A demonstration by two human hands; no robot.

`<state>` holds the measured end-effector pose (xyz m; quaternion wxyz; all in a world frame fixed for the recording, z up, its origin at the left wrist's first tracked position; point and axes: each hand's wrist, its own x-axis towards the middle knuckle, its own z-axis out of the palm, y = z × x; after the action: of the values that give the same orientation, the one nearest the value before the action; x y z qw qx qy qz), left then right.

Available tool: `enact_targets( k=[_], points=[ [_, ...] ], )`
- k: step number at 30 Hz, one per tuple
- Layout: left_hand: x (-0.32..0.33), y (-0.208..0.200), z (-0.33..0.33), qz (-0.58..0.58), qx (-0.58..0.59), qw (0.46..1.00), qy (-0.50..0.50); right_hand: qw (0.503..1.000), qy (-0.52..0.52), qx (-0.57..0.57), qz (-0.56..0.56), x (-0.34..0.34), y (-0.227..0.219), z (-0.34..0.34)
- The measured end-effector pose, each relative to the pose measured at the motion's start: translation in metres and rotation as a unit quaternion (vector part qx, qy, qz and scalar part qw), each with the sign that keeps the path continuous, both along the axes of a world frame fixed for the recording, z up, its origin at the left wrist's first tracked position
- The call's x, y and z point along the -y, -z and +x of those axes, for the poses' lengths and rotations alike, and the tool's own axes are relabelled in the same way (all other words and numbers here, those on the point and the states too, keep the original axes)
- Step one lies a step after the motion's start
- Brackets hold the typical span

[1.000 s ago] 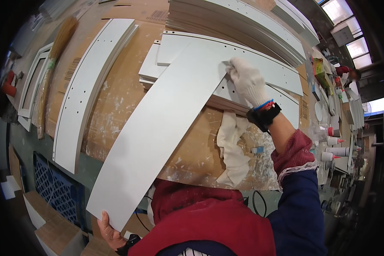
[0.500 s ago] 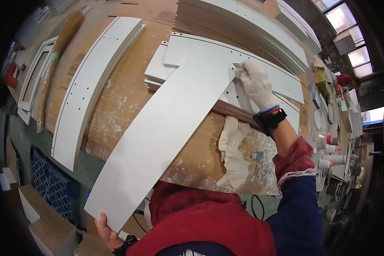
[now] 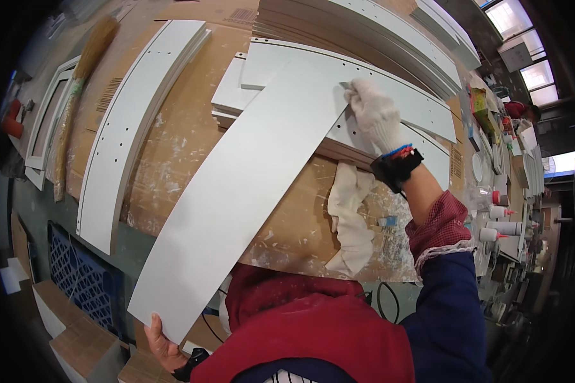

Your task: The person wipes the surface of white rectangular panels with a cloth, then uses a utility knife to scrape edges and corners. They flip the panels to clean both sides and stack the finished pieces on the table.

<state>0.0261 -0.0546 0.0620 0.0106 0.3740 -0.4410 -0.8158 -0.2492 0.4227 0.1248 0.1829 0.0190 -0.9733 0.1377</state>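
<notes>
A long white panel (image 3: 236, 172) slants across the cardboard-covered table from lower left to upper middle. Its near end juts past the table edge, where my bare left hand (image 3: 165, 343) grips the corner, thumb on top. My right hand (image 3: 375, 115), in a white knit glove, is closed at the panel's far right edge. A small thin grey piece (image 3: 345, 85) pokes from those fingers; its kind is hard to make out. Beneath the panel lie more white boards (image 3: 415, 105) with small dark holes.
Another stack of white boards (image 3: 131, 134) lies to the left, beside a straw brush (image 3: 83, 83). A crumpled cream cloth (image 3: 351, 223) and a small blue piece (image 3: 387, 221) rest near the front edge. Bottles with red tips (image 3: 492, 234) stand at right; a blue crate (image 3: 86, 274) sits below left.
My right hand has shifted slightly up and left along the panel's edge, with the small grey piece. My left hand keeps its hold on the near corner.
</notes>
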Motion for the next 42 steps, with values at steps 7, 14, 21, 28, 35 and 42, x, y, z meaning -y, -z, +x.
enact_targets(
  k=[7, 14, 21, 28, 35, 42],
  points=[
    [0.007, 0.007, 0.001, 0.033, -0.009, 0.999, 0.025, 0.993, -0.083, 0.019, -0.082, 0.006, 0.001, 0.006],
    [0.002, 0.002, 0.001, 0.038, -0.013, 0.999, 0.007, 0.993, -0.065, 0.038, -0.091, -0.008, 0.008, 0.005],
    [0.004, 0.002, -0.001, 0.026, -0.019, 0.999, 0.015, 0.996, 0.071, 0.047, -0.032, -0.027, -0.007, -0.001],
    [0.005, 0.006, 0.002, 0.019, -0.018, 0.999, 0.019, 0.998, 0.003, 0.05, -0.023, -0.02, 0.012, 0.006],
    [0.01, 0.016, 0.001, 0.038, -0.02, 0.999, 0.022, 0.994, 0.065, 0.059, -0.072, -0.028, 0.0, 0.008],
    [0.01, 0.016, 0.0, 0.022, -0.022, 0.999, 0.036, 0.983, 0.109, 0.107, -0.106, -0.021, -0.012, 0.017]
  ],
)
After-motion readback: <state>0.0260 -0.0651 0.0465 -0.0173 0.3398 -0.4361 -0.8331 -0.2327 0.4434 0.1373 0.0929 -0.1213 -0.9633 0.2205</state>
